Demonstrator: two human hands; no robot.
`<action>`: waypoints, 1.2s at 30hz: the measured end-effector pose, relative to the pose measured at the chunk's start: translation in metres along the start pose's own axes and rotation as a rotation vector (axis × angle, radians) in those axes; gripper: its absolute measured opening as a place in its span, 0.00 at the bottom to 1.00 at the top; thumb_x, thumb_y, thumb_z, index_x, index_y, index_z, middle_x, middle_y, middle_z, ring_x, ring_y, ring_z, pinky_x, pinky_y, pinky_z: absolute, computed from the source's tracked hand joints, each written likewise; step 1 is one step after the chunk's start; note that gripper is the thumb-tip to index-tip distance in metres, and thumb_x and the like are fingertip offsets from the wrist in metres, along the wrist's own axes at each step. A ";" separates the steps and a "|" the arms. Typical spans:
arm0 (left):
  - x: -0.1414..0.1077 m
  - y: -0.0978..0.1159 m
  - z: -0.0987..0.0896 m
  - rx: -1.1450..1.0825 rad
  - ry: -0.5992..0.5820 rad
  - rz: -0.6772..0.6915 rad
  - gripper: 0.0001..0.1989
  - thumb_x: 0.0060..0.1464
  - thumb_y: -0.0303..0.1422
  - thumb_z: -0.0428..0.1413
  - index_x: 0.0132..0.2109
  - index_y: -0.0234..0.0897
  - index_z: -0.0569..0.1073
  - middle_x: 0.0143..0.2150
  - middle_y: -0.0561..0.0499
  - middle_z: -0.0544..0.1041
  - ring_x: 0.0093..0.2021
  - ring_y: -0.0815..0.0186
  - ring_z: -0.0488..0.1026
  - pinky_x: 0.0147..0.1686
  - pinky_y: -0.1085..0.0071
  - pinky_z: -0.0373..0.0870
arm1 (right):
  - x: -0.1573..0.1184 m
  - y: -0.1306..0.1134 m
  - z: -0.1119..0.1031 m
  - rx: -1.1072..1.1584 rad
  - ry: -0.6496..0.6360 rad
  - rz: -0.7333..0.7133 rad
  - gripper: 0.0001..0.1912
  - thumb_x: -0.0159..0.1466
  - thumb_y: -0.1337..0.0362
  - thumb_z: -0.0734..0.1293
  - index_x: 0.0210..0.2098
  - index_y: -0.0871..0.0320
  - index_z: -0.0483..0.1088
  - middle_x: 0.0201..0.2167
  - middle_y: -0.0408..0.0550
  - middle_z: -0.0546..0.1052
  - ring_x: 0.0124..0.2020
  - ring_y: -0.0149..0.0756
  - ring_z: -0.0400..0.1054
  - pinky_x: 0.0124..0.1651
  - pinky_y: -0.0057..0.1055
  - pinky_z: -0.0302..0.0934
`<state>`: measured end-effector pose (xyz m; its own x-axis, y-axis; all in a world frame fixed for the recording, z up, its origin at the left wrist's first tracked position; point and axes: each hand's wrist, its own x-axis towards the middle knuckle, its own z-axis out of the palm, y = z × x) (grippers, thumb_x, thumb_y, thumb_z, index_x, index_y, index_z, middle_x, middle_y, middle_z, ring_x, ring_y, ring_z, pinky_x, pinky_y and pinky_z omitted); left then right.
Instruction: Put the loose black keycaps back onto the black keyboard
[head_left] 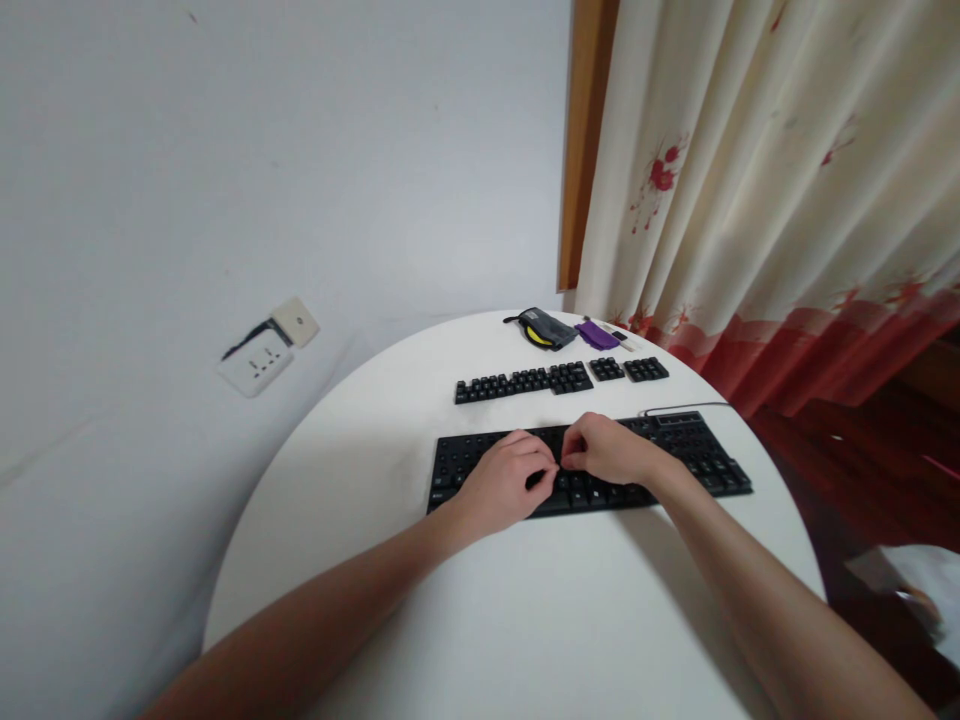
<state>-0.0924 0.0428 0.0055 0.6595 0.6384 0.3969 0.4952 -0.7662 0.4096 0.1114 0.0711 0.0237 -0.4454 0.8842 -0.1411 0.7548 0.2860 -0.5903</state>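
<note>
A black keyboard lies on the round white table. Keycaps sit along its near rows, while much of the far and left part shows bare key positions. My left hand is over its left-middle part, fingers curled together with thumb and fingertips meeting. Close beside it, my right hand reaches down to the keyboard's middle in a pinch. Anything between the fingertips of either hand is too small or hidden to make out. Behind the keyboard, loose black keycaps stand in grouped rows, with smaller blocks to the right.
At the table's far edge lie a dark grey pouch with a yellow patch, a purple cloth and a small white item. A cable runs off right. Wall sockets are left, a curtain right.
</note>
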 end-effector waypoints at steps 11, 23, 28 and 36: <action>0.001 -0.001 0.001 0.013 -0.017 0.004 0.09 0.61 0.27 0.53 0.35 0.37 0.77 0.40 0.49 0.78 0.43 0.62 0.71 0.48 0.63 0.69 | 0.000 -0.002 0.001 -0.166 0.085 0.129 0.14 0.53 0.59 0.74 0.35 0.55 0.68 0.33 0.45 0.74 0.31 0.34 0.64 0.30 0.28 0.49; -0.001 0.003 -0.002 0.047 -0.023 -0.004 0.12 0.62 0.28 0.51 0.50 0.40 0.76 0.44 0.47 0.74 0.48 0.60 0.69 0.52 0.61 0.68 | 0.005 0.011 -0.014 -0.042 0.454 0.199 0.13 0.66 0.59 0.62 0.28 0.58 0.71 0.30 0.51 0.77 0.31 0.37 0.67 0.36 0.30 0.54; 0.000 0.007 -0.005 0.170 -0.104 0.041 0.11 0.63 0.32 0.53 0.49 0.41 0.78 0.41 0.48 0.74 0.46 0.59 0.68 0.48 0.60 0.67 | 0.005 0.013 -0.018 -0.038 0.547 0.227 0.14 0.65 0.59 0.62 0.28 0.58 0.73 0.28 0.51 0.77 0.30 0.38 0.67 0.36 0.31 0.55; -0.003 0.012 -0.002 0.240 -0.114 0.036 0.13 0.64 0.32 0.51 0.51 0.40 0.76 0.41 0.47 0.75 0.46 0.60 0.69 0.46 0.60 0.66 | 0.007 0.027 -0.027 -0.022 0.679 0.278 0.15 0.66 0.59 0.60 0.29 0.58 0.73 0.30 0.53 0.78 0.32 0.40 0.69 0.38 0.32 0.56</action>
<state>-0.0894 0.0317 0.0114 0.7319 0.6083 0.3071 0.5811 -0.7925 0.1850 0.1423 0.0950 0.0283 0.1553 0.9572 0.2443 0.8093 0.0186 -0.5871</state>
